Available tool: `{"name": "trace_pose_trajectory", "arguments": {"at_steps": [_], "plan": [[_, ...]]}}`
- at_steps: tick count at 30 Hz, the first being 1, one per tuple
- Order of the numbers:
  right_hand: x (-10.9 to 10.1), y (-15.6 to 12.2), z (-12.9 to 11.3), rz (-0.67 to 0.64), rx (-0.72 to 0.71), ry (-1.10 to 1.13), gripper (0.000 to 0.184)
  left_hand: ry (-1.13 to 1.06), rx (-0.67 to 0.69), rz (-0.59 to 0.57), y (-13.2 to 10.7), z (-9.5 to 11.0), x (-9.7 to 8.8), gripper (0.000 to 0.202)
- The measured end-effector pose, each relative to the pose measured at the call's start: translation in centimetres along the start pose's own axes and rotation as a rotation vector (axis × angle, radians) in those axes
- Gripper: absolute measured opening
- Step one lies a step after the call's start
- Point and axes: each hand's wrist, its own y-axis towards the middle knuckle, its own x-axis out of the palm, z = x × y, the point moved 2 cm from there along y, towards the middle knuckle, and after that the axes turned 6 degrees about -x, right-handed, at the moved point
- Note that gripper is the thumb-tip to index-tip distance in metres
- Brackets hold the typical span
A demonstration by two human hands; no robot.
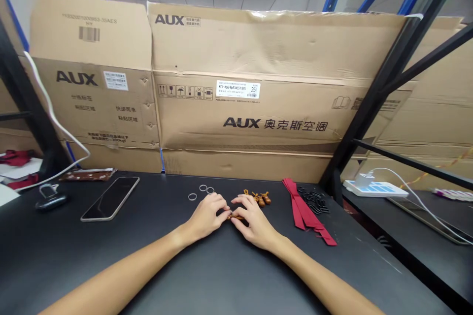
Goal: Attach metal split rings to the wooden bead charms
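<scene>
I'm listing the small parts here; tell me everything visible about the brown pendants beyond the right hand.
The brown pendants look glossy, perhaps wood, with rounded bodies and orange cord loops. They lie bunched on the black table, just beyond the right hand, which partly hides them; their exact number is unclear.

The table (pixel 199 285) is black and matt, with a few pale scratches near its right edge. At the left lie a black case (pixel 51 201) with a metal loop and, beside it, 1 phone (pixel 111 199), slanted, its screen dark. A brown packet (pixel 88 174) lies behind them. Near the middle are 3 rings (pixel 192 197), 2 of them close together. Farther right sit brown beads (pixel 261 202) with orange cords, then red ribbons (pixel 310 216), overlapping, just beside a heap of black clips (pixel 314 201).
</scene>
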Motion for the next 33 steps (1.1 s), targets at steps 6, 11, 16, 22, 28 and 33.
{"name": "trace_pose_trajectory", "arguments": {"at_steps": [6,11,16,22,28,33], "plan": [[0.0,-0.1,-0.1,-0.021,-0.003,0.007,0.009,0.249,0.175,-0.02,-0.4,1.0,-0.2,0.02],[-0.4,0.0,-0.3,-0.013,-0.013,0.017,0.011,0.207,0.092,0.011,-0.1,0.3,0.0,0.02],[-0.4,0.1,-0.1,-0.007,-0.038,-0.009,0.015,0.048,-0.081,0.045,0.2,-0.6,0.1,0.014],[-0.4,0.1,-0.1,0.011,-0.034,-0.021,0.017,0.232,0.145,0.0,-0.2,0.5,-0.2,0.014],[-0.4,0.2,-0.3,0.006,-0.038,-0.031,0.014,0.143,0.043,0.046,0.1,-0.1,0.0,0.018],[-0.2,0.1,-0.1,0.001,-0.045,-0.059,0.014,0.034,-0.07,0.058,0.3,-0.6,0.0,0.009]]}}
